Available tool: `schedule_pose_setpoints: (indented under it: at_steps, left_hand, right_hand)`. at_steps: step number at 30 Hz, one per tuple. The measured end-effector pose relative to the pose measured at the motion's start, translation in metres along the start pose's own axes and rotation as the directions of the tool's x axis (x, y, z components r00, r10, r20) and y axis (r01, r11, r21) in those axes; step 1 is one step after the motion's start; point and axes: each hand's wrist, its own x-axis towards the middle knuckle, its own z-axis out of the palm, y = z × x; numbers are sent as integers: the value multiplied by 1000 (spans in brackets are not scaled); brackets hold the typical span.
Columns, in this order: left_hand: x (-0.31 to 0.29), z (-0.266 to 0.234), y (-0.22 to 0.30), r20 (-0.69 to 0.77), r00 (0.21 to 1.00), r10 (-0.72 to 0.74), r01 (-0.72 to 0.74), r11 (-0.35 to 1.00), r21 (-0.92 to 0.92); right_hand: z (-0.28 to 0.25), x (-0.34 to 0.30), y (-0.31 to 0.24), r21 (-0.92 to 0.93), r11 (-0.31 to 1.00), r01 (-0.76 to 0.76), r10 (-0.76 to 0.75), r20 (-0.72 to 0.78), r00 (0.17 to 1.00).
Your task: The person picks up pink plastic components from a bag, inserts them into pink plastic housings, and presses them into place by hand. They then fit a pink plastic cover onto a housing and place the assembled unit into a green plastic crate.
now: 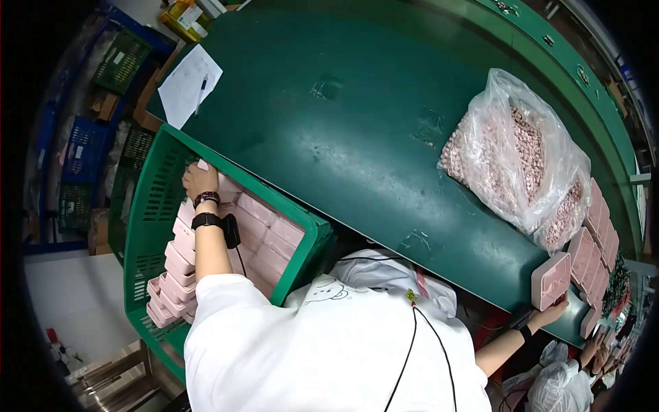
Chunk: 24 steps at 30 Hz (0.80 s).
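My left hand [200, 180] reaches into a green plastic crate [146, 196] on the left. Its fingers are curled at the crate's far end, and a pale pink edge of a box [203, 165] pokes out beyond them. Pink plastic boxes [180, 257] fill much of the crate, some stacked in a stepped row, others laid side by side. Far to the right, my right hand [555, 312] grips the lower side of an open pink box [551, 280], tilted at the table's edge. Most of the right fingers are hidden by that box.
A clear bag of small pink pieces [528, 154] lies on the green table [309, 137]. Several pink boxes [594, 250] line the right end. Paper [189, 86] with a pen [201, 95] lies far left. Another person's hands [600, 353] show lower right. Shelved crates [86, 147] stand left.
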Motion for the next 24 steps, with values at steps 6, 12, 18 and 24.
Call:
schedule_pose_setpoints:
  at_steps: [6, 12, 18, 24]
  left_hand:
    - [-19, 7, -1, -111, 990, 83, -59, 977, 204]
    - [-46, 12, -7, -285, 909, 305, -239, 940, 243]
    - [29, -13, -5, 258, 962, -86, 48, 988, 150]
    - [94, 27, -37, 500, 864, -49, 8, 997, 83]
  right_hand:
    - [-2, 4, 2, 0, 1000, 8, -8, -64, 998]
    - [-1, 4, -3, -8, 1000, 0, 0, -18, 1000]
    - [13, -13, -19, -123, 992, 12, -18, -46, 999]
    - [9, -13, -18, -116, 993, -9, -1, -80, 997]
